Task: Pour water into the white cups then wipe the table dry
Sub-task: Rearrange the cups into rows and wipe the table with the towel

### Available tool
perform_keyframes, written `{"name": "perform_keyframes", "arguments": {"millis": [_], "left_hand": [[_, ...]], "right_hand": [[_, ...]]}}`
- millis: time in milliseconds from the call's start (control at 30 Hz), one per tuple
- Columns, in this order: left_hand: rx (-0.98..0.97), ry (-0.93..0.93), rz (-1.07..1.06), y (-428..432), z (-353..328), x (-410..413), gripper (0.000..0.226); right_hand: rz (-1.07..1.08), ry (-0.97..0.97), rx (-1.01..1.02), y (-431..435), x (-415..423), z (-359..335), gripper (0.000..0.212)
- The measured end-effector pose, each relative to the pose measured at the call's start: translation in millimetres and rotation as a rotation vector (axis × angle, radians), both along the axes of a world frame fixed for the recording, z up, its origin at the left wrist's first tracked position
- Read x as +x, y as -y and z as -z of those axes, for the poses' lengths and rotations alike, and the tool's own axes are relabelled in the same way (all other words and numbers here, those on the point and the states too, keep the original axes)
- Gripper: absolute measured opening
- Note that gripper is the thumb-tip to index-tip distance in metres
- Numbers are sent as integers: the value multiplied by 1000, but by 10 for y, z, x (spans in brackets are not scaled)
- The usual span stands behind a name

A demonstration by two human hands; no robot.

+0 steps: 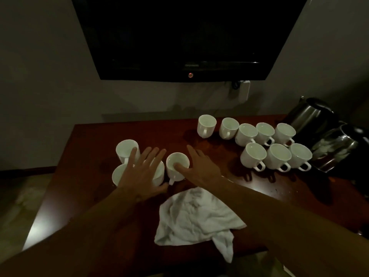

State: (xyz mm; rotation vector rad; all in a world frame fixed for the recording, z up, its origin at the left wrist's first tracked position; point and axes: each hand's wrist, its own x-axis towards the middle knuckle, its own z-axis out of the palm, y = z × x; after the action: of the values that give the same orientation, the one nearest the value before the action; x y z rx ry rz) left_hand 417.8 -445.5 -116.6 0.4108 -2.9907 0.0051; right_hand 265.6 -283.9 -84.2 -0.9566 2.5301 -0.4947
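Observation:
Several white cups stand on a dark wooden table (87, 148). A left cluster holds one cup (124, 147) at the back, one (116, 175) in front and one (159, 173) half hidden under my left hand (139, 174), which hovers over them with fingers spread straight. My right hand (199, 166) lies beside the middle cup (175, 174); its thumb rests over the rim and its fingers stretch straight past the cup's right side. A crumpled white cloth (195, 214) lies near the front edge, below both hands. Two rows of cups (277, 156) stand at the right.
Two metal kettles (311, 116) (337, 150) stand at the table's far right, close to the cup rows. A dark wall-mounted screen (189, 37) hangs above the table. Faint wet patches (205, 144) glisten mid-table. The table's left edge drops to the floor.

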Motion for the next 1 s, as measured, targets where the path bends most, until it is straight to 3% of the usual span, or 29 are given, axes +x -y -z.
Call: {"name": "perform_keyframes", "arguments": {"millis": [233, 433, 833, 1000], "left_hand": [[-20, 217, -40, 184, 86, -224, 123], [-11, 266, -47, 323, 97, -374, 118], [154, 347, -47, 373, 14, -507, 84], [167, 407, -56, 298, -17, -703, 88]], "right_hand": [[-65, 75, 75, 332, 20, 228, 114], [-95, 88, 140, 513, -149, 359, 127], [-127, 76, 57, 568, -289, 342, 122], [-145, 95, 79, 477, -476, 269, 124]]}}
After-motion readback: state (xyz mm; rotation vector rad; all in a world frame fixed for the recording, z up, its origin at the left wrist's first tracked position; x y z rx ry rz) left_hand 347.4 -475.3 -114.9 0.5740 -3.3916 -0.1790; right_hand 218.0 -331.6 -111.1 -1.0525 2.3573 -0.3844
